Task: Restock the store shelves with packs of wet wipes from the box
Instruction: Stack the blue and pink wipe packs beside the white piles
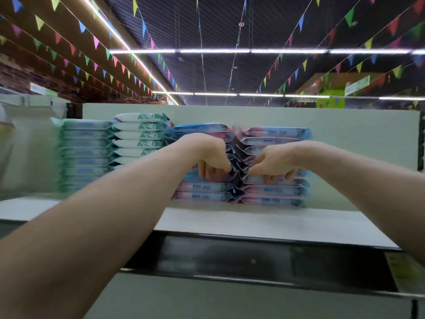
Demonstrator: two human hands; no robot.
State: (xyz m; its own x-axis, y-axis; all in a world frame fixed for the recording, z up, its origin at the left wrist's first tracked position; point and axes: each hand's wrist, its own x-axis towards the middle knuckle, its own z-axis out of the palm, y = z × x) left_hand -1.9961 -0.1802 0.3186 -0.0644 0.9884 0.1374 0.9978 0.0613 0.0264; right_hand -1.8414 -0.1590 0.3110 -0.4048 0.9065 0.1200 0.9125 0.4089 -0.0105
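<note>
Pink-and-blue wipes, two stacks, both hands on them

Pink-and-blue packs of wet wipes stand on the white shelf [253, 224] in two stacks side by side, their crimped ends meeting at mid-shelf.

- Left pink-and-blue stack [202, 187]: left hand [212, 157] on its front, fingers curled round pack edges about halfway up, thumb tip at the seam. Grasping.
- Right pink-and-blue stack [276, 189]: right hand [273, 161] mirrors it, fingers hooked over pack edges, thumb pointing in at the seam. Grasping.
- How many packs each hand holds: cannot tell, motion blur.
- Both bare forearms reach in over the shelf's front edge.

Also on the shelf, toward its left end: a white-and-teal stack [140, 134] touching the left pink-and-blue stack, then a green-and-blue stack [85, 155] beside that.

Pale back panel [345, 134] rises behind the shelf. High above the shelf, strip lights [213, 51] and lines of coloured bunting [96, 41] cross a dark ceiling.
</note>
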